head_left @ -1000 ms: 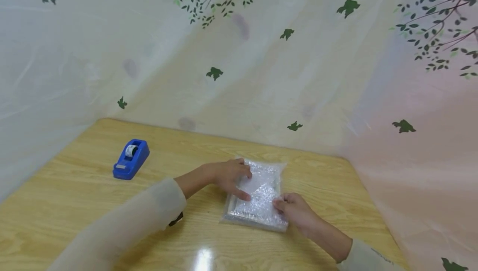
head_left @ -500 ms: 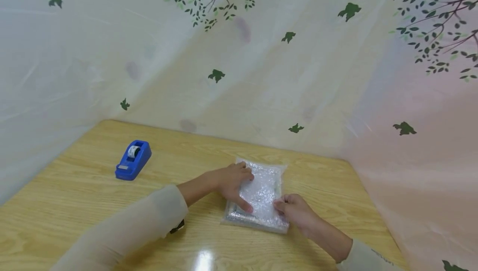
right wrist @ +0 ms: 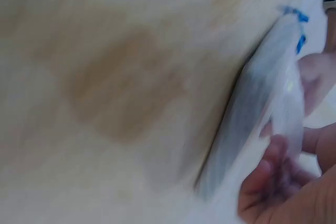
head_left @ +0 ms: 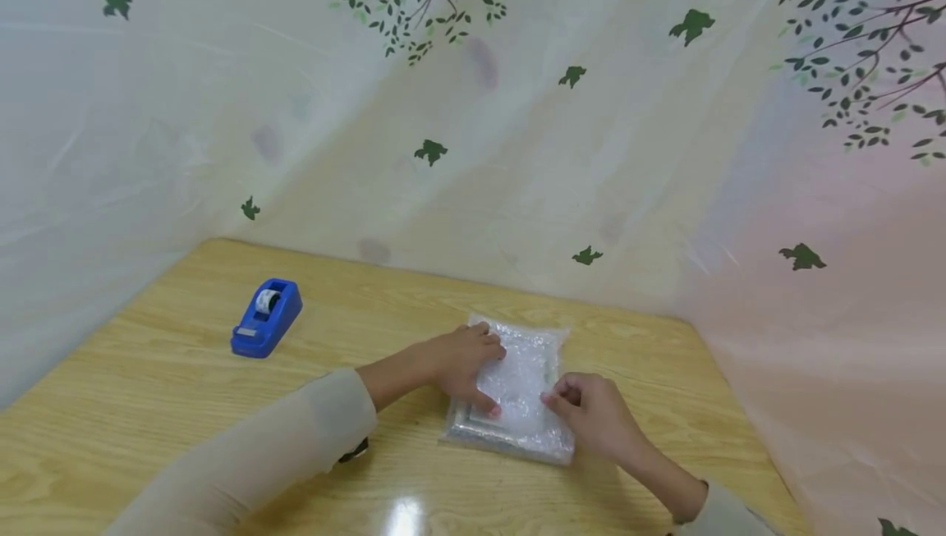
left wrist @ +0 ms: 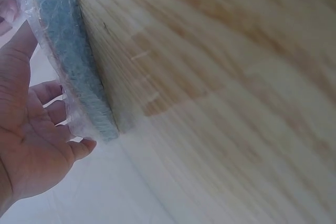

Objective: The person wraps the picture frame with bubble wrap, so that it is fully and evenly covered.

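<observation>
A flat rectangular item with a frame-like border lies on the table, wrapped in clear bubble wrap [head_left: 521, 392]. My left hand [head_left: 467, 362] rests on the left part of its top, fingers and thumb spread. In the left wrist view, the left fingers [left wrist: 56, 111] reach over the wrapped package [left wrist: 73, 51], whose side looks blue-grey. My right hand [head_left: 597, 414] is at the package's right side, thumb and forefinger pinching the bubble wrap. Blurred in the right wrist view, the right fingers [right wrist: 270, 169] meet a whitish flap of the wrap [right wrist: 287, 111].
A blue tape dispenser [head_left: 268, 318] holding a roll of tape stands at the left of the wooden table [head_left: 170, 388]. Behind and beside the table hangs a pale sheet [head_left: 488, 191] printed with leaves and branches.
My right hand has lifted slightly at the package's right side, its knuckles higher than before. The left thumb has slid a little toward the near edge. The package has hardly moved.
</observation>
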A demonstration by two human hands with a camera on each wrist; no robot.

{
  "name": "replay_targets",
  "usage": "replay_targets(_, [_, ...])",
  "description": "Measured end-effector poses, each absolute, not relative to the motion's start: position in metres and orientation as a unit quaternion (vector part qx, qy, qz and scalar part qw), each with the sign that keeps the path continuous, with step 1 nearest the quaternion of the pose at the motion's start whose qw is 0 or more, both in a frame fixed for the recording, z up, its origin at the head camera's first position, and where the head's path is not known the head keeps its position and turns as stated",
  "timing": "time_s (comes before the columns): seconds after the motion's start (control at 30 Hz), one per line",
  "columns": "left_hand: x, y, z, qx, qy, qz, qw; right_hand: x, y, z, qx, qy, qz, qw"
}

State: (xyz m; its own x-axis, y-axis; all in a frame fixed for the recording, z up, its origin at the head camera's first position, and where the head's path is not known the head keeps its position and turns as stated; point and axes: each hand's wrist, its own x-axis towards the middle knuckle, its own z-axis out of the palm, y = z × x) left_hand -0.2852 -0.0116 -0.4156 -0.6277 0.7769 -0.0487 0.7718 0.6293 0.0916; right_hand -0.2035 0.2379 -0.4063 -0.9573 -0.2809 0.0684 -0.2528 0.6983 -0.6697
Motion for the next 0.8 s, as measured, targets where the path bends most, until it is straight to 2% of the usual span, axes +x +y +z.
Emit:
replay_targets(0.2, [-0.284,-0.011,-0.414,0.425,0.904,0.028,0.049,-0.212,0.244,-0.415,-0.233,0.915,-0.329,0.002])
replay_targets(0.33, [-0.283,-0.011,-0.414,0.424,0.904,0.029,0.05,-0.213,0.244,-0.421,-0.28,0.913,-0.295,-0.029])
replay_targets(0.8, [-0.279,-0.005,-0.417,0.414,0.91,0.019,0.022,-0.211,0.225,-0.423,-0.169,0.942,-0.29,-0.015])
